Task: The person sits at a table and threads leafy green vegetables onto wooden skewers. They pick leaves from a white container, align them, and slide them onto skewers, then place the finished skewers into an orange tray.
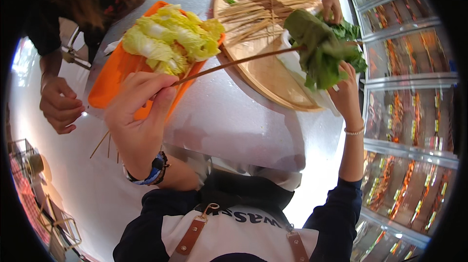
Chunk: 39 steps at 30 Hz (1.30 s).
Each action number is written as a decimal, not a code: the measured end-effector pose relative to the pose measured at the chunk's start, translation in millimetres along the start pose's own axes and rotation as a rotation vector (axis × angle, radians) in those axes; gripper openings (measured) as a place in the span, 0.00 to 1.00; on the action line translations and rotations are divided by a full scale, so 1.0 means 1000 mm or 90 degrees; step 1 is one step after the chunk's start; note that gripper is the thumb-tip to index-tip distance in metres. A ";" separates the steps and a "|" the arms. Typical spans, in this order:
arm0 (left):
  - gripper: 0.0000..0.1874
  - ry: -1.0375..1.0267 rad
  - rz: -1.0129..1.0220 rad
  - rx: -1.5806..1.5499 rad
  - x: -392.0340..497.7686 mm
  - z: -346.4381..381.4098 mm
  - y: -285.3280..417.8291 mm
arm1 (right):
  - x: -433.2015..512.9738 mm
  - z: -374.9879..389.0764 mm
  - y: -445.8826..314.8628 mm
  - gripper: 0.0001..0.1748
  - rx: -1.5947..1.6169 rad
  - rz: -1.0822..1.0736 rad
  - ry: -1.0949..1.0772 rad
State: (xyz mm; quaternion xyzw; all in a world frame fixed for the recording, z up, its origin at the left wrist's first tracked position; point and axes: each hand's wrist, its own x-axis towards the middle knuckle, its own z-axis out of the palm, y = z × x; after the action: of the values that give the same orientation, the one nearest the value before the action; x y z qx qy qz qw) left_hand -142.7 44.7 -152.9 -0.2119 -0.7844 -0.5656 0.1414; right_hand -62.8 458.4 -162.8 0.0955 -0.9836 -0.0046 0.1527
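My left hand (142,105) pinches the near end of a long wooden skewer (237,61) between thumb and fingers. The skewer slants up to the right and runs into a bunch of dark green leaves (318,46). With its fingers against the underside of those leaves, my right hand (343,90) grips their lower edge. Under and behind the leaves is a white container (292,61) with more greens, partly hidden. Beyond my left hand, an orange plastic tray (106,86) holds pale yellow-green cabbage pieces, with skewer ends jutting from its near side.
A round bamboo tray (256,79) carries many bare wooden skewers (248,17) on the metal table (234,127). Another person's hand (331,6) touches the greens at upper right. A second person's hand (60,105) hangs left of the orange tray. Glass-fronted shelves (409,116) stand at right.
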 end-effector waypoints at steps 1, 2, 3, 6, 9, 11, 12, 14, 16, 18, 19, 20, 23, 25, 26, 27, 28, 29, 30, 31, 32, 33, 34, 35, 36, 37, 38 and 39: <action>0.07 -0.006 0.016 -0.004 0.000 0.002 0.002 | 0.000 -0.002 -0.003 0.11 -0.004 -0.020 0.024; 0.07 -0.008 0.033 -0.005 0.000 0.003 0.003 | 0.000 -0.005 -0.008 0.12 -0.001 -0.028 0.043; 0.07 -0.009 0.047 0.000 -0.001 0.005 0.004 | 0.000 -0.008 -0.013 0.14 0.013 -0.026 0.063; 0.08 -0.022 0.067 -0.010 -0.002 0.008 0.005 | 0.003 -0.021 -0.032 0.16 0.074 -0.027 0.118; 0.08 -0.028 0.078 -0.013 -0.001 0.010 0.006 | 0.005 -0.039 -0.054 0.20 0.166 -0.007 0.157; 0.08 -0.028 0.087 -0.019 0.000 0.012 0.006 | 0.003 -0.056 -0.068 0.26 0.145 -0.074 0.196; 0.08 -0.025 0.091 -0.021 0.000 0.013 0.007 | 0.001 -0.062 -0.076 0.31 0.243 -0.046 0.217; 0.08 -0.029 0.097 -0.012 0.000 0.014 0.009 | -0.002 -0.066 -0.092 0.40 0.420 -0.002 0.254; 0.09 -0.022 0.110 -0.002 -0.001 0.018 0.012 | -0.002 -0.065 -0.106 0.47 0.514 0.093 0.253; 0.10 -0.004 0.132 0.008 -0.002 0.023 0.014 | -0.003 -0.064 -0.119 0.44 0.598 0.162 0.305; 0.10 0.002 0.153 0.016 -0.001 0.025 0.015 | -0.002 -0.064 -0.124 0.43 0.616 0.260 0.311; 0.11 0.008 0.176 0.025 -0.002 0.028 0.017 | -0.001 -0.063 -0.128 0.41 0.640 0.296 0.327; 0.12 0.028 0.224 0.031 -0.001 0.032 0.020 | 0.005 -0.062 -0.129 0.29 0.738 0.240 0.345; 0.13 0.035 0.239 0.031 -0.001 0.034 0.021 | 0.008 -0.060 -0.131 0.26 0.778 0.228 0.376; 0.14 0.037 0.246 0.032 -0.001 0.034 0.021 | 0.009 -0.061 -0.131 0.23 0.786 0.219 0.380; 0.14 0.041 0.252 0.027 0.000 0.034 0.021 | 0.009 -0.060 -0.130 0.21 0.795 0.211 0.385; 0.14 0.041 0.256 0.032 0.000 0.035 0.022 | 0.008 -0.061 -0.131 0.20 0.816 0.213 0.376; 0.15 0.041 0.258 0.029 0.000 0.036 0.022 | 0.006 -0.060 -0.130 0.18 0.840 0.198 0.377; 0.15 0.037 0.260 0.020 0.000 0.036 0.023 | 0.005 -0.060 -0.130 0.17 0.810 0.231 0.371; 0.15 0.036 0.257 0.024 -0.001 0.037 0.024 | 0.003 -0.059 -0.129 0.15 0.807 0.240 0.368; 0.15 0.034 0.257 0.024 -0.001 0.037 0.024 | 0.001 -0.057 -0.127 0.15 0.786 0.246 0.370; 0.15 0.034 0.254 0.017 0.000 0.037 0.024 | 0.000 -0.056 -0.126 0.16 0.765 0.251 0.372; 0.15 0.034 0.255 0.017 -0.001 0.038 0.024 | -0.002 -0.054 -0.124 0.16 0.744 0.255 0.375; 0.15 0.035 0.254 0.010 -0.001 0.038 0.024 | -0.002 -0.053 -0.122 0.16 0.724 0.260 0.378; 0.14 0.034 0.249 0.003 -0.001 0.038 0.024 | -0.003 -0.052 -0.121 0.17 0.705 0.268 0.380; 0.14 0.031 0.250 0.006 -0.001 0.039 0.023 | -0.003 -0.051 -0.119 0.17 0.705 0.254 0.386; 0.14 0.027 0.247 0.009 -0.001 0.039 0.023 | -0.003 -0.051 -0.117 0.18 0.676 0.232 0.383; 0.14 0.026 0.239 0.005 0.000 0.040 0.022 | -0.002 -0.050 -0.116 0.18 0.652 0.267 0.358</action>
State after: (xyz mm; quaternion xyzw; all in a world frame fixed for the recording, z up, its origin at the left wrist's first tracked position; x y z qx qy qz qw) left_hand -131.1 88.1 -147.9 -0.3427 -0.7300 -0.5304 0.2615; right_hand -24.1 345.8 -120.4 -0.0415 -0.7811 0.5231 0.3382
